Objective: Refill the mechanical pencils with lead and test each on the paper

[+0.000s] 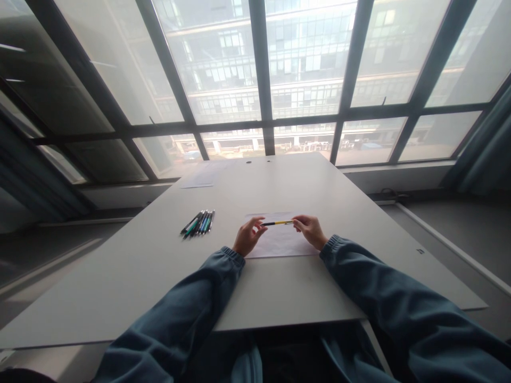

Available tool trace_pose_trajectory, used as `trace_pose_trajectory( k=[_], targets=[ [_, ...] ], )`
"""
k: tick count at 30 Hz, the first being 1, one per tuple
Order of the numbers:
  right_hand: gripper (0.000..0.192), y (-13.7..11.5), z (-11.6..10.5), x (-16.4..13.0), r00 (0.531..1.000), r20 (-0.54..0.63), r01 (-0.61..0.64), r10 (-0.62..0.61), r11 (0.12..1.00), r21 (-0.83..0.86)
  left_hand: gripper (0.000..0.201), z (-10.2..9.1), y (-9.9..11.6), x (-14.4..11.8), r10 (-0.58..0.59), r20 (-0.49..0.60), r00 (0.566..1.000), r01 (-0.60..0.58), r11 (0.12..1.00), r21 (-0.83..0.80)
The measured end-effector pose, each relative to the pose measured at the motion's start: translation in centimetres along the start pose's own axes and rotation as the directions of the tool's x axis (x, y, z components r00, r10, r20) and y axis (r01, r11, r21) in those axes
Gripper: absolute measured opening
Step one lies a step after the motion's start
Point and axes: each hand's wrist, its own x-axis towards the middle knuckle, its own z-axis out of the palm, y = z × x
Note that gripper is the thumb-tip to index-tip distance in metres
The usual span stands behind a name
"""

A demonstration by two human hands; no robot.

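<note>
A yellow and black pen [278, 223] is stretched level between my two hands, above a white sheet of paper [281, 246]. My left hand [248, 235] pinches its black end between thumb and fingers. At the other end, my right hand [309, 230] grips the pen with thumb and forefinger. The paper lies flat on the table under both hands, partly covered by them. To the left of my left hand lies a bunch of pens [198, 223], dark with some green and blue ones, side by side.
The white table [271, 298] reaches toward large windows [223, 58]. Another sheet of paper [198, 178] lies at its far left. Small dark round fittings [248, 162] sit near the far edge. Curtains [481, 143] hang at the sides.
</note>
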Motion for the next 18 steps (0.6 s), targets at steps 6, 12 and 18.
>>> trace_pose_trajectory(
  k=[6, 12, 18],
  targets=[
    [0.033, 0.32, -0.04, 0.07, 1.0, -0.017, -0.003, 0.003, 1.0, -0.006, 0.02, 0.22, -0.27, -0.01, 0.015, -0.051, 0.999, -0.015, 1.0, 0.004],
    [0.033, 0.56, -0.11, 0.07, 1.0, -0.014, 0.003, -0.003, 1.0, -0.008, 0.022, 0.09, -0.26, 0.0, 0.047, -0.066, 0.997, -0.045, 0.999, 0.029],
    [0.034, 0.39, -0.1, 0.02, 1.0, -0.015, -0.001, 0.001, 1.0, -0.008, 0.029, 0.17, -0.79, -0.06, 0.024, -0.052, 0.998, -0.023, 0.999, 0.022]
  ],
)
